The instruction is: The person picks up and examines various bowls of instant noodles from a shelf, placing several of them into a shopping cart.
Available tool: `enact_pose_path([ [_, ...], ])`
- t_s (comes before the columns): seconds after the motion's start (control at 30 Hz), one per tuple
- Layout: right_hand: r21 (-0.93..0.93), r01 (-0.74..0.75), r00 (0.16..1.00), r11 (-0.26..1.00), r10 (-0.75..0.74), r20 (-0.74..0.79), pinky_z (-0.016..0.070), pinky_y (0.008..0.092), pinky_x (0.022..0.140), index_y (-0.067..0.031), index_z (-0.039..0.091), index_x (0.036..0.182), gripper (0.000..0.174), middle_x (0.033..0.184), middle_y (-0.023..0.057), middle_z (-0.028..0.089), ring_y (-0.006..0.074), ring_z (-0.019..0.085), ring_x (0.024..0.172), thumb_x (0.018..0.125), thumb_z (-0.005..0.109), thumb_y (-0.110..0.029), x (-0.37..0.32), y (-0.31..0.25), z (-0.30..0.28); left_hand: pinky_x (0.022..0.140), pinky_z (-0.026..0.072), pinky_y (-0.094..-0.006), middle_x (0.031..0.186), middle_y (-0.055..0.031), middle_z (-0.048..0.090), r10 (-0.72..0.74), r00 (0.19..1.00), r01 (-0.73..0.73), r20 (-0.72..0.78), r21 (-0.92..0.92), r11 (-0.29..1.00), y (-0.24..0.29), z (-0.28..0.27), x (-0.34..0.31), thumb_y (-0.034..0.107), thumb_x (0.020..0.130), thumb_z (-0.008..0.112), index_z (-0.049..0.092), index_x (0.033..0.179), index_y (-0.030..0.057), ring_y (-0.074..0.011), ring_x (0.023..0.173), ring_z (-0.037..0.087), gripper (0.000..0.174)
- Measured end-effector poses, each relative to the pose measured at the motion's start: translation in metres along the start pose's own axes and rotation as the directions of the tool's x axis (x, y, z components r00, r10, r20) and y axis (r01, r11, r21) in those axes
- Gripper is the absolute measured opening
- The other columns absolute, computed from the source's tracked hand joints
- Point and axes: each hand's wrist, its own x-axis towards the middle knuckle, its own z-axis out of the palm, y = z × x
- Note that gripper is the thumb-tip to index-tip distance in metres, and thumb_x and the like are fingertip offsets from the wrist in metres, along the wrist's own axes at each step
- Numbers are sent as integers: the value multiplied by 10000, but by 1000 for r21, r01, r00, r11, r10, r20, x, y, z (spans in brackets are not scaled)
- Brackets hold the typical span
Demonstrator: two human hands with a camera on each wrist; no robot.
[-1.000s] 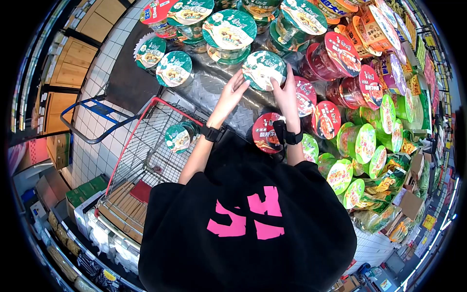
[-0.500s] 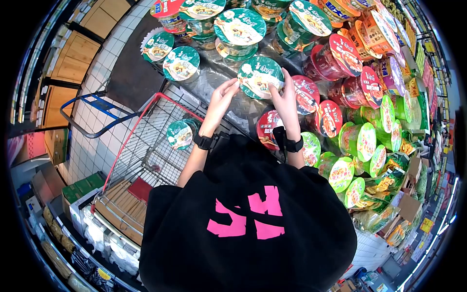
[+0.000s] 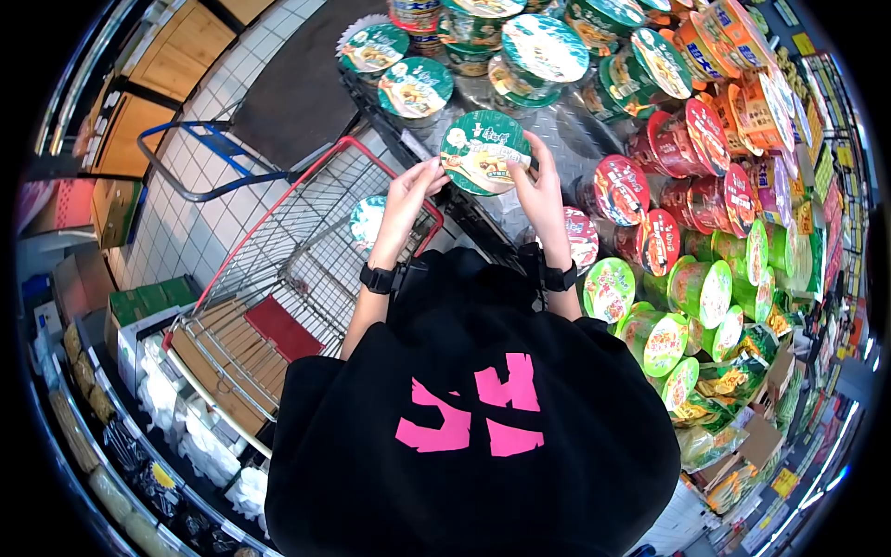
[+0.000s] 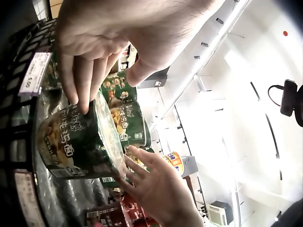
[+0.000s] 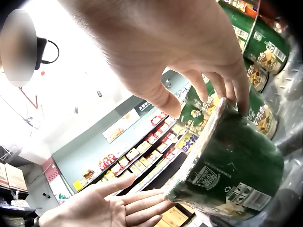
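Note:
A green instant noodle cup point(image 3: 483, 153) with a printed lid is held up between both hands, above the display's edge beside the cart. My right hand point(image 3: 540, 190) grips its right side, thumb over the lid and fingers around the rim. My left hand point(image 3: 408, 200) supports the opposite side: in the left wrist view its nearly straight fingers lie along the cup's wall point(image 4: 75, 144), thumb apart from it. The right wrist view shows the cup tilted, its barcode side point(image 5: 236, 165) facing the camera.
A red-rimmed shopping cart point(image 3: 348, 145) stands at left with another green noodle cup point(image 3: 368, 221) inside. Green, red point(image 3: 622, 190) and lime noodle cups point(image 3: 701, 290) crowd the metal display at right. A blue-handled trolley point(image 3: 218, 153) is farther left.
Both hands have lifted the green noodle cup off the display and brought it toward the cart side and the body. The view has turned left, so the display appears farther right.

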Motion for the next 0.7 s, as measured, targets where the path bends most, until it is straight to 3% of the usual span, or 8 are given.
enact_pose_path([
  [0.1, -77, 101, 995, 992, -101, -1, 414, 324, 946, 0, 461, 1263, 427, 1244, 152, 503, 220, 496, 1150, 864, 591, -77, -3, -16, 19, 963, 434, -305, 1187, -184, 587, 9, 1000, -8, 13, -54, 999, 0, -22, -14, 324, 961, 479, 484, 1260, -67, -223, 1089, 587, 493],
  [0.17, -118, 105, 994, 987, -106, 4, 339, 388, 1004, -18, 482, 1234, 427, 1262, 174, 483, 325, 433, 1199, 827, 584, -94, -4, -31, 27, 973, 426, -304, 1184, -192, 586, -45, 999, 45, 15, -26, 999, 3, -26, -29, 322, 964, 471, 477, 1262, -72, -230, 1104, 580, 494],
  [0.5, -166, 150, 988, 975, -151, 3, 356, 391, 993, -46, 574, 1156, 331, 1277, 181, 492, 334, 455, 1194, 830, 583, -100, -19, -59, 46, 924, 462, -282, 1115, -164, 625, -15, 1000, 16, 9, -66, 998, 5, -54, -52, 329, 971, 446, 513, 1228, -46, -202, 1039, 614, 459],
  [0.57, -20, 63, 997, 998, -62, 50, 365, 381, 984, -48, 576, 1157, 330, 1264, 184, 504, 332, 468, 1192, 831, 585, -104, -25, -55, 51, 913, 470, -281, 1091, -160, 635, -18, 1000, 18, -7, -54, 998, 5, -61, -56, 333, 969, 451, 521, 1218, -42, -198, 1015, 624, 456],
  [0.7, 58, 3, 994, 998, -10, 107, 369, 364, 981, -47, 588, 1142, 318, 1257, 182, 511, 325, 476, 1190, 828, 590, -99, -34, -45, 68, 896, 475, -276, 999, -135, 648, -14, 998, 13, -55, -17, 1000, 0, -74, -65, 354, 958, 476, 509, 1235, -27, -195, 963, 636, 473],
])
